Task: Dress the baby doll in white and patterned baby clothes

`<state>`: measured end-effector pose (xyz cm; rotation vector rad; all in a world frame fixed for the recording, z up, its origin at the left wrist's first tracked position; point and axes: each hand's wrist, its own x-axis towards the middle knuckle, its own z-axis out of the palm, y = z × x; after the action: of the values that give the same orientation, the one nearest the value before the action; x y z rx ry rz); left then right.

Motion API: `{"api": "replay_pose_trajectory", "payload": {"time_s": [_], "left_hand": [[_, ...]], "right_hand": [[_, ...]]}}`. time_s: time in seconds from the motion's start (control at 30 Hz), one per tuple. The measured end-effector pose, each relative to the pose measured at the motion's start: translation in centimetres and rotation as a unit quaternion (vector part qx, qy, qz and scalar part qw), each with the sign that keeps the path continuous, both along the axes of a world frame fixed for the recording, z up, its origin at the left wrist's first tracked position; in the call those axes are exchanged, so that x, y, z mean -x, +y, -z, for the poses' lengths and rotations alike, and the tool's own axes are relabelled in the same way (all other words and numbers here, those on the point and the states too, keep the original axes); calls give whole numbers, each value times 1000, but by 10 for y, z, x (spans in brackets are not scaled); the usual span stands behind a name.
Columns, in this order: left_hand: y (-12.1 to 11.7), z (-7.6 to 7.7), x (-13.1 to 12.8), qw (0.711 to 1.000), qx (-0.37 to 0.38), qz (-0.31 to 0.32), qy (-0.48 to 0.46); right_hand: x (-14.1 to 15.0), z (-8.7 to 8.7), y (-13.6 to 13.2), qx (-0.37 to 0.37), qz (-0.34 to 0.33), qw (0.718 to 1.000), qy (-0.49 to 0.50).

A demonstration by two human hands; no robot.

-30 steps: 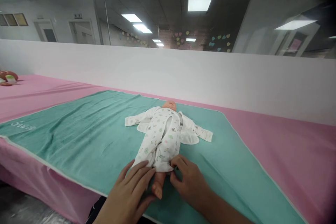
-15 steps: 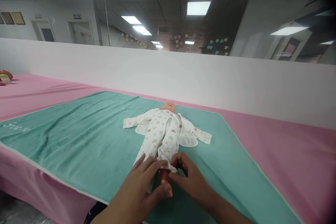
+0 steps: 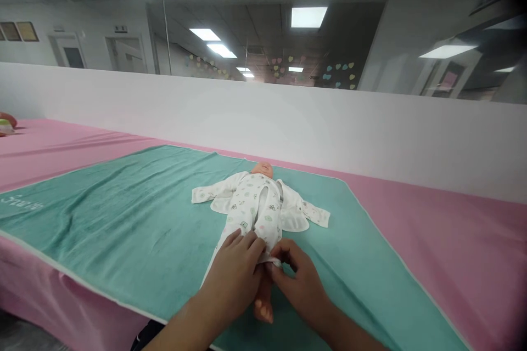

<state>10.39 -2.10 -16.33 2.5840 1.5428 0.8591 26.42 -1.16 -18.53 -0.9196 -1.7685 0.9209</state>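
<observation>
Trouser cuff (image 3: 274, 261) is sitting bunched just above the doll's bare foot (image 3: 263, 311), with the fingers working at its edge. Thumb and forefinger of the right hand (image 3: 303, 284) are nearly meeting, pinching the cloth on that side. The left hand (image 3: 237, 270) is arching over the trouser leg (image 3: 268, 222), its fingers bent and close together; its thumb is hiding, so I cannot tell whether it is gripping anything.

For good work here, I would be keeping the right pinch on the hem alone, clear of the ankle, while the left hand is steadying the leg and evening the cloth all round, so that one side is not twisting or straining the seam.

Compared with a second ago, the left hand is lying higher and its fingers are curling rather than spreading flat. The cuff is looking narrower and more gathered, and more of the lower leg is showing. The right hand is staying at the same edge.

Further out, the doll (image 3: 263, 169) is lying face up on the green towel (image 3: 135, 219), which is covering part of the pink bed (image 3: 444, 225).
</observation>
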Motion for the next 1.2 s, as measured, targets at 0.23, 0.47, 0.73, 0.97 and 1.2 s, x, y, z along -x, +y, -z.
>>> {"api": "replay_pose_trajectory", "payload": {"time_s": [0.23,0.47,0.73,0.97,1.2], "left_hand": [[-4,-1,7,994,47,-24,-97],[-8,-17,21,891,300,40,-338],[0,-13,20,852,315,73,-411],[-4,-4,22,869,306,56,-385],[-14,-3,0,974,110,66,-187]], "right_hand": [[-4,-3,12,132,-67,984,96],[-6,-4,7,-108,64,992,-11],[-2,9,2,-304,31,937,-170],[-1,11,3,-246,44,953,-173],[-1,-6,-3,-51,-13,996,-77]]}}
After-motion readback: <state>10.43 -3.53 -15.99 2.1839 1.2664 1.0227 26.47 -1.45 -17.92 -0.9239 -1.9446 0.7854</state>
